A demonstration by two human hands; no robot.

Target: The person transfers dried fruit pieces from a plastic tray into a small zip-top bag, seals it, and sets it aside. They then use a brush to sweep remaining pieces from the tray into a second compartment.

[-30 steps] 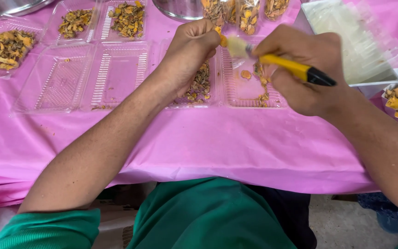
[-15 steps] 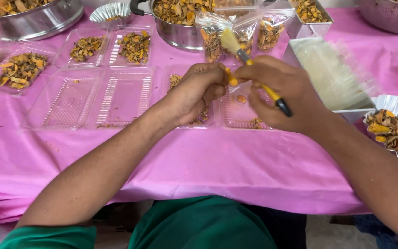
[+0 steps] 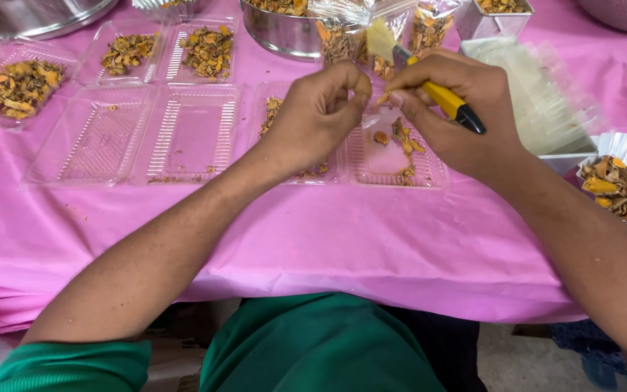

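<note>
My left hand [image 3: 319, 109] is curled, with thumb and fingertips pinched together near a small orange dried piece [image 3: 383, 96] that sits between the fingertips of both hands. My right hand [image 3: 466, 120] grips a yellow-handled tool [image 3: 440, 98] with a black end; its pale flat tip [image 3: 380, 40] points up and left. Both hands hover over a clear plastic tray [image 3: 393, 163] that holds a few orange-brown dried pieces.
A pink cloth [image 3: 328, 239] covers the table. Clear trays [image 3: 194, 134] lie to the left, filled ones [image 3: 208, 51] further back. A steel bowl [image 3: 284, 33] and filled bags [image 3: 429, 25] stand behind. A stack of clear lids [image 3: 538, 94] and a paper tray of pieces [image 3: 625, 185] are at the right.
My hands stay together but have come a little nearer and lower over the tray. The tool's tip has swung up and left. The view has shifted, showing more of the back of the table.
</note>
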